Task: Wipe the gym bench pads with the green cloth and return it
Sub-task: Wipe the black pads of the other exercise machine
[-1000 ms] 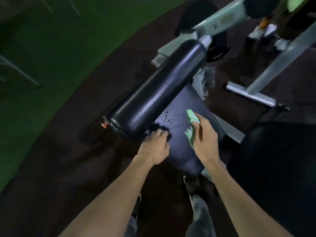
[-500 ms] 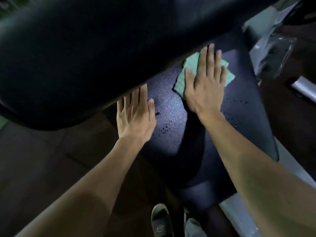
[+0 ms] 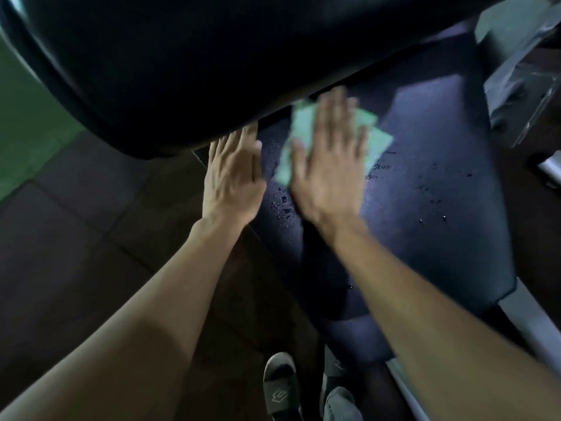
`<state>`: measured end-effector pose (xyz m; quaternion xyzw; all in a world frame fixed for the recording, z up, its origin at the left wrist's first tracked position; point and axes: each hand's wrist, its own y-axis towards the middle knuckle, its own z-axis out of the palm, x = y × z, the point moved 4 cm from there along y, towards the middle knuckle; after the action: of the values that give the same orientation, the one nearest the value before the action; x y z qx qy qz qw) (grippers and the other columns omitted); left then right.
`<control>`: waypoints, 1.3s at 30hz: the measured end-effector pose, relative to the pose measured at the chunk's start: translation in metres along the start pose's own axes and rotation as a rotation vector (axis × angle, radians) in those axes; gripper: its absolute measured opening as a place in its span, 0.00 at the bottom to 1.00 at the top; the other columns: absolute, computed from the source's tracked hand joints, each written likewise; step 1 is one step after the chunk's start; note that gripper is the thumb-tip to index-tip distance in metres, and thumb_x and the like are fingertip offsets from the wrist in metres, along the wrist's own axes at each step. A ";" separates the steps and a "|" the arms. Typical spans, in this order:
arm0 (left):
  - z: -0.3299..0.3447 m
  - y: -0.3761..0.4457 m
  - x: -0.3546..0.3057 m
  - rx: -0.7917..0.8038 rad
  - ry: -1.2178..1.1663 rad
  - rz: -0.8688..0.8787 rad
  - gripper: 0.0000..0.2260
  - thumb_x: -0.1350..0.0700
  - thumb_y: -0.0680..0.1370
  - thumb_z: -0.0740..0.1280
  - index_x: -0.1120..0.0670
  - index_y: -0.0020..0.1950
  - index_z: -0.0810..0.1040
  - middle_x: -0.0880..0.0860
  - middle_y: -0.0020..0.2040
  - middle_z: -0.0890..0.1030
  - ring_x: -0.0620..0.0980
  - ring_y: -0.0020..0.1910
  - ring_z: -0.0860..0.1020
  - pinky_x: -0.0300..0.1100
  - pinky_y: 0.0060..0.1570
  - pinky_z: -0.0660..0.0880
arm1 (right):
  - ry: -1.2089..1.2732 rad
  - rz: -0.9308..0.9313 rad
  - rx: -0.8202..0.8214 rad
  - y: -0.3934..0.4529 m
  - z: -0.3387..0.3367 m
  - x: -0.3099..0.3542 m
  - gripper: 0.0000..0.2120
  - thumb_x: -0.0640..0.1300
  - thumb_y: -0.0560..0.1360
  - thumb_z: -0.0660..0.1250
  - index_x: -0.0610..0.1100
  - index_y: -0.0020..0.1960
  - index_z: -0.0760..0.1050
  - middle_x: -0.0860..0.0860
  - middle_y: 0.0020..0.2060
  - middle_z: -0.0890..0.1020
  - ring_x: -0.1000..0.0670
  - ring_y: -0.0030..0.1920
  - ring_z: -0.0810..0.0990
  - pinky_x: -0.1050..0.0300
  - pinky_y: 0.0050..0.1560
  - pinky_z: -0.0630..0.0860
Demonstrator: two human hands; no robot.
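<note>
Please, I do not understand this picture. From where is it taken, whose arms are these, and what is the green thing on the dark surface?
The camera sits on a person's head and looks down, so the two bare arms are that person's own. The dark surface is a gym bench pad with water drops on it. The right hand lies flat on a green cloth and presses it on the pad; the blur suggests wiping. The left hand rests open at the pad's edge and holds nothing. The big black shape above is another pad. Below are the person's shoes.

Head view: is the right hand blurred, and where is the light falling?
Head view: the right hand and the green cloth under it are motion-smeared; the left hand is sharper. Light pools on the dark flat seat pad, showing droplets; the big black roller pad overhead is in shadow.
</note>
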<state>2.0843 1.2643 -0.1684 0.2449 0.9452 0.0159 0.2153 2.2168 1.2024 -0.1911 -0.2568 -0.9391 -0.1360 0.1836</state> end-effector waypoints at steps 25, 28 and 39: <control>-0.023 -0.003 0.028 0.167 -0.039 0.015 0.16 0.54 0.84 0.56 0.52 0.70 0.73 0.55 0.68 0.78 0.63 0.66 0.75 0.54 0.62 0.74 | 0.039 0.374 -0.087 0.008 -0.002 -0.008 0.32 0.57 0.85 0.46 0.44 0.85 0.46 0.46 0.85 0.47 0.45 0.84 0.44 0.38 0.83 0.43; -0.021 -0.004 0.010 0.117 -0.054 0.085 0.25 0.55 0.81 0.54 0.51 0.79 0.65 0.54 0.76 0.71 0.59 0.75 0.68 0.52 0.72 0.66 | 0.039 0.050 -0.016 -0.042 0.008 0.016 0.31 0.57 0.86 0.46 0.45 0.85 0.48 0.47 0.85 0.50 0.47 0.84 0.46 0.44 0.83 0.44; 0.062 -0.008 -0.089 0.241 0.381 0.633 0.28 0.51 0.85 0.51 0.60 0.83 0.49 0.59 0.84 0.50 0.57 0.83 0.48 0.54 0.81 0.48 | 0.152 1.070 -0.299 -0.077 -0.011 -0.128 0.31 0.55 0.86 0.46 0.43 0.85 0.46 0.45 0.85 0.49 0.45 0.84 0.46 0.38 0.82 0.47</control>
<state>2.1764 1.2111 -0.1908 0.5406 0.8411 0.0156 -0.0102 2.2815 1.0795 -0.2471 -0.7102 -0.6326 -0.1735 0.2556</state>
